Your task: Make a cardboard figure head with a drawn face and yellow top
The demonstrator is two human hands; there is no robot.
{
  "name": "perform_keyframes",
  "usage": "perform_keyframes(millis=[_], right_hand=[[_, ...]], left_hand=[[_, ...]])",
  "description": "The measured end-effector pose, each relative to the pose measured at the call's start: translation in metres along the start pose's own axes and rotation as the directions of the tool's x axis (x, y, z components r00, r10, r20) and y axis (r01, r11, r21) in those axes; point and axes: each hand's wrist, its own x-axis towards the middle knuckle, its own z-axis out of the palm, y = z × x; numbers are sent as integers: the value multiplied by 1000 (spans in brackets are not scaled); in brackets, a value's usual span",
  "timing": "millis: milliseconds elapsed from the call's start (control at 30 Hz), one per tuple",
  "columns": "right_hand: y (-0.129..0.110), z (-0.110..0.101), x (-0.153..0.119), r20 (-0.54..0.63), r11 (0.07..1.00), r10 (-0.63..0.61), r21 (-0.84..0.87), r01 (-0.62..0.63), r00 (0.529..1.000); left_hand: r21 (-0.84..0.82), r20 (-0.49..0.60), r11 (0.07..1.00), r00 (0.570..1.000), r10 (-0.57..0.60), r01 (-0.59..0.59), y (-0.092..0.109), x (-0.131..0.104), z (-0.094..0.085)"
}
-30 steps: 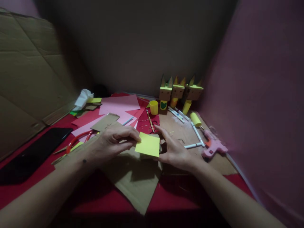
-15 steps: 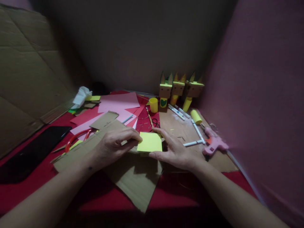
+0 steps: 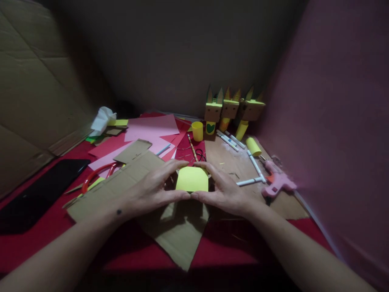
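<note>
Where the yellow paper [image 3: 192, 179] is located, in the near middle above a cardboard sheet [image 3: 182, 247], its opposite edges are gripped by the left hand [image 3: 152, 187] and right hand [image 3: 226, 191]; a pink glue gun [image 3: 278, 182] is noted at right.

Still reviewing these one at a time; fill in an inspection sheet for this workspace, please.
Surface: red table covering, partly under cardboard.
Job's things: yellow paper, bent at its edges.
Clutter: pink sheets, black flat device, markers, pink glue gun.
Grip: left hand and right hand hold the yellow paper from opposite sides.
Cables: dark loop near pencil; cannot tell whether cord.
Surroundings: three cardboard figures behind; large cardboard panel at left.
</note>
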Motion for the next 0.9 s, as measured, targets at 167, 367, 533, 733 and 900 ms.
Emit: perform_keyframes(millis=[167,367,533,733,900], right_hand=[[4,2,0,-28,999,-5,52,6,1000],[2,-5,-4,81,948,66,305,-88,995],[3,-2,-4,78,817,173,545,-188,982],[0,4,1,73,822,198,531,-206,978],[-3,2,2,59,847,208,488,-210,976]], left_hand=[[-67,65,997,997,-31,36,2,3,-1],[-106,47,993,998,-40,44,3,0,-1],[-99,79,990,993,-92,99,12,2,-1],[-126,110,986,990,-94,107,18,4,-4],[-287,172,945,979,-112,159,13,1,-1]])
